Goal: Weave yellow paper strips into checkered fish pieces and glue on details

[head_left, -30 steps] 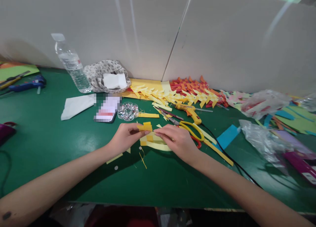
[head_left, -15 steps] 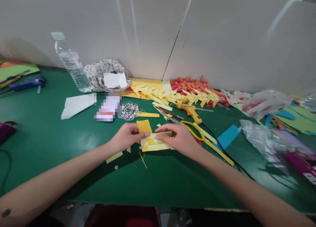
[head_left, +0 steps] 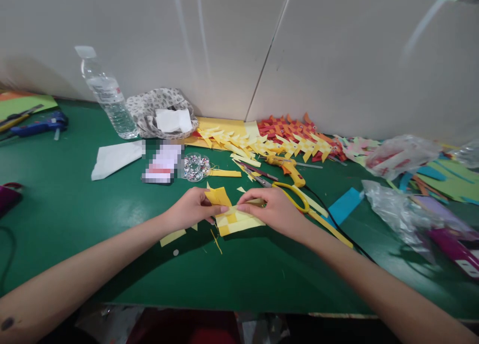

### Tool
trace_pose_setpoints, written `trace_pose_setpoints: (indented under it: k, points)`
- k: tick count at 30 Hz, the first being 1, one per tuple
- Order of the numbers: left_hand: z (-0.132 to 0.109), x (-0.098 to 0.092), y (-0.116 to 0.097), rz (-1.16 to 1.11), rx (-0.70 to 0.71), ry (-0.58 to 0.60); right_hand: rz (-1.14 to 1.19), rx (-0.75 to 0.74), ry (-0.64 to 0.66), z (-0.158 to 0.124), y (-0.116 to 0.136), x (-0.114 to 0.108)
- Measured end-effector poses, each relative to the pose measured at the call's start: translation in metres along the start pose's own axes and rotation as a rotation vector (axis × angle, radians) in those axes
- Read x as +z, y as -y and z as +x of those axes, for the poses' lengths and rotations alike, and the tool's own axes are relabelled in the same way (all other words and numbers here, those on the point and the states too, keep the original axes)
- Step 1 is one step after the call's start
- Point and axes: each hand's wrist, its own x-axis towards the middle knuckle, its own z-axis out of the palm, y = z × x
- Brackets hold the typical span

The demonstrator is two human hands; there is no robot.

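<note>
Woven yellow paper strips (head_left: 234, 223), pale and deeper yellow in a check pattern, are held just above the green table. My left hand (head_left: 191, 206) pinches the left part, thumb on top, where a deeper yellow strip stands up past the fingers. My right hand (head_left: 267, 209) grips the upper right edge between thumb and fingers. Both thumbs nearly meet over a pale strip. Behind my right hand lie scissors with yellow handles (head_left: 295, 193). Small paper scraps (head_left: 172, 237) are on the table below my left hand.
A yellow glue gun (head_left: 286, 168) with a black cord lies behind my right hand. Woven yellow paper fish (head_left: 262, 145) and red ones (head_left: 292, 127) line the wall. A water bottle (head_left: 110, 97), a bead case (head_left: 195, 167) and plastic bags (head_left: 392, 209) stand around.
The woven paper has tilted, its lower edge coming down and toward me. My right fingers have shifted slightly along its upper edge, closer to my left thumb.
</note>
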Motion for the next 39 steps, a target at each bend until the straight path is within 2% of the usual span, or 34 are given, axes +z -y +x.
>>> trace_pose_setpoints:
  k: [3,6,10,12,17,22,26,28,30,32,34,36,39]
  points:
    - [0.000,0.000,0.002,-0.042,0.013,0.013,0.034,0.038,-0.034,0.000,0.000,0.002]
    - [0.001,-0.002,0.006,-0.025,0.035,-0.007,0.125,0.138,-0.067,0.001,-0.006,0.003]
    - [0.002,-0.003,0.005,-0.062,0.004,-0.055,0.429,0.241,0.024,0.003,-0.019,0.000]
    - [0.002,-0.003,0.003,-0.092,-0.006,-0.046,0.499,0.261,0.026,0.004,-0.023,-0.003]
    - [0.003,-0.002,0.002,-0.113,0.006,-0.074,0.470,0.253,-0.131,0.007,-0.020,-0.006]
    - [0.006,-0.005,0.004,-0.206,0.030,-0.235,0.633,0.284,-0.263,0.009,-0.020,-0.002]
    - [0.007,-0.008,0.004,-0.302,0.031,-0.347,0.713,0.210,-0.339,0.008,-0.018,0.002]
    - [0.007,-0.009,0.002,-0.347,0.035,-0.382,0.743,0.219,-0.319,0.007,-0.015,0.004]
    - [0.006,-0.008,0.000,-0.380,0.035,-0.395,0.754,0.294,-0.254,0.006,-0.010,0.008]
    - [0.005,-0.005,-0.001,-0.398,0.027,-0.380,0.768,0.371,-0.155,0.005,-0.006,0.012]
    - [0.004,-0.002,0.000,-0.400,0.016,-0.340,0.788,0.387,-0.073,0.004,-0.004,0.017]
    - [0.002,0.002,0.001,-0.384,0.010,-0.287,0.808,0.369,-0.058,0.004,-0.002,0.020]
    - [0.000,0.008,0.001,-0.341,0.009,-0.256,0.826,0.367,-0.124,0.003,-0.003,0.019]
